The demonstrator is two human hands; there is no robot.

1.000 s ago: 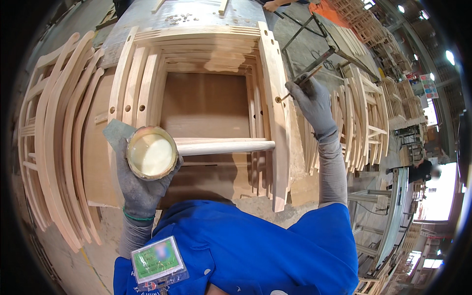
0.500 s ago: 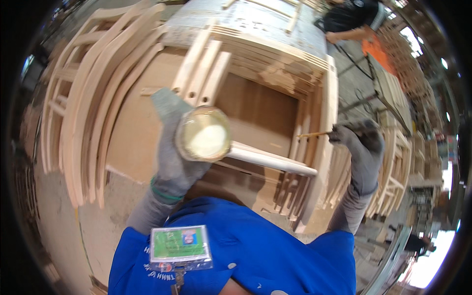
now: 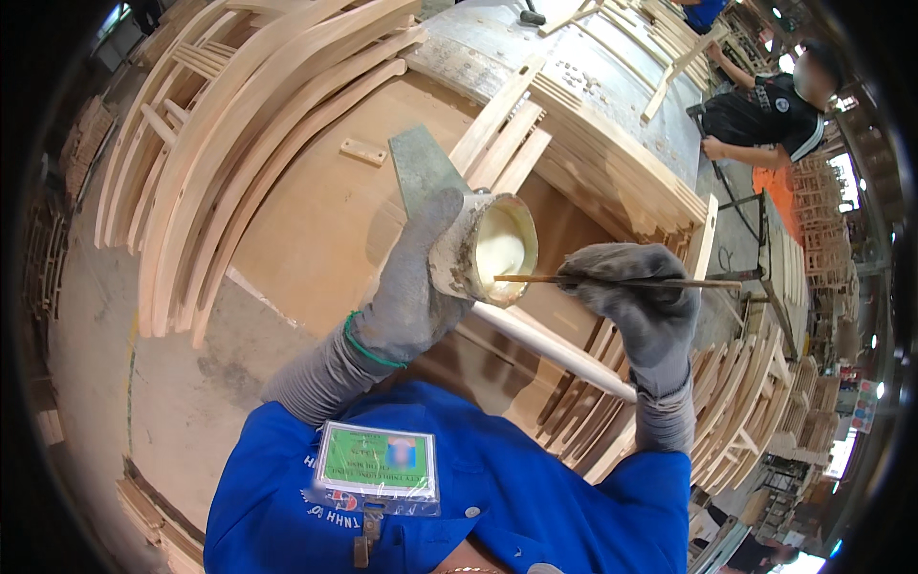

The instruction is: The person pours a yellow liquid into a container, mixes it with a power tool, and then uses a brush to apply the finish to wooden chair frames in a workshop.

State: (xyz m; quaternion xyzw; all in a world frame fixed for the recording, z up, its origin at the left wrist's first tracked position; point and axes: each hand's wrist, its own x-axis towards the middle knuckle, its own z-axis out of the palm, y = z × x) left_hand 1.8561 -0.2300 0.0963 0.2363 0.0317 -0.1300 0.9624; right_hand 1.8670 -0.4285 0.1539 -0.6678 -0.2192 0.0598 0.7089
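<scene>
My left hand, in a grey glove, is closed around a stained cup tilted to the right. White liquid that looks like glue lies inside. A flat grey-green piece juts out past the fingers of that hand; how it is held is hidden. In my gloved right hand a thin wooden stick is pinched, lying nearly level. Its left tip reaches over the cup's mouth to the white liquid. Just below the cup runs a pale round wooden rail.
Curved wooden frames stand stacked at left beside a brown board with a small drilled block. More stacked frames are at right. Beyond lies a grey worktable with wooden strips. A co-worker in black stands far right.
My right hand has come left, bringing the stick's tip from beside the frame into the cup. The cup has moved right and tipped that way. My view has shifted.
</scene>
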